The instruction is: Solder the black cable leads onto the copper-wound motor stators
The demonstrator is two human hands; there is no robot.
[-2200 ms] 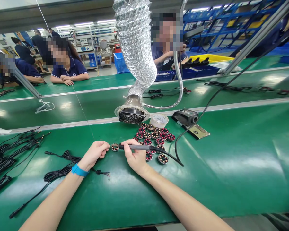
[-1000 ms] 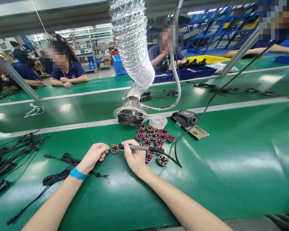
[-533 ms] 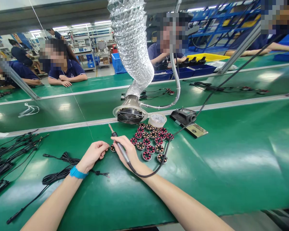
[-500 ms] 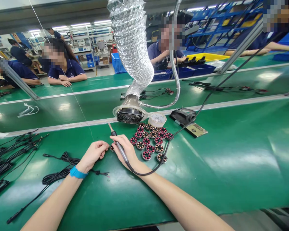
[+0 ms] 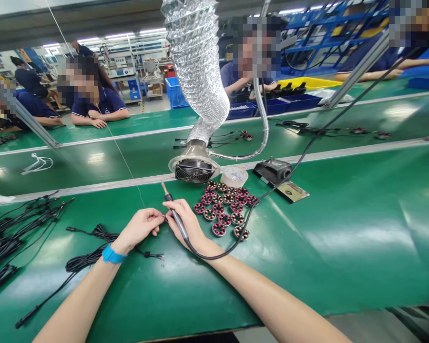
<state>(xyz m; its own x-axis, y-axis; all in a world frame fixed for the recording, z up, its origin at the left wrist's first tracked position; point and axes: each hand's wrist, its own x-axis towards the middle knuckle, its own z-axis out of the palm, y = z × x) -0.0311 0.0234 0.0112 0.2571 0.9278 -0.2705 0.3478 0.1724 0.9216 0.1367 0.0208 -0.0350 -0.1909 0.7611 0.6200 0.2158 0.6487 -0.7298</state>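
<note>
Your left hand (image 5: 137, 225) has its thumb and fingertips (image 5: 155, 216) pinched together on a tiny part (image 5: 163, 218), mostly hidden, so you can't tell exactly what it is. Your right hand (image 5: 185, 223) has its fingers (image 5: 177, 207) closed around a soldering iron (image 5: 174, 211), held like a pen, with the tip tilted up toward the far edge of the green counter (image 5: 343, 252), touching nothing. Both hands sit almost together, near the counter's middle. Round copper-wound coil discs (image 5: 219, 229) lie just right of your right hand. Beyond them are a tape roll (image 5: 234, 176), an iron stand (image 5: 271, 171) and a fume extractor hood (image 5: 194, 170). Black cables (image 5: 89, 263) run along the counter by your left wrist, which wears a blue wrist strap (image 5: 111, 254).
</note>
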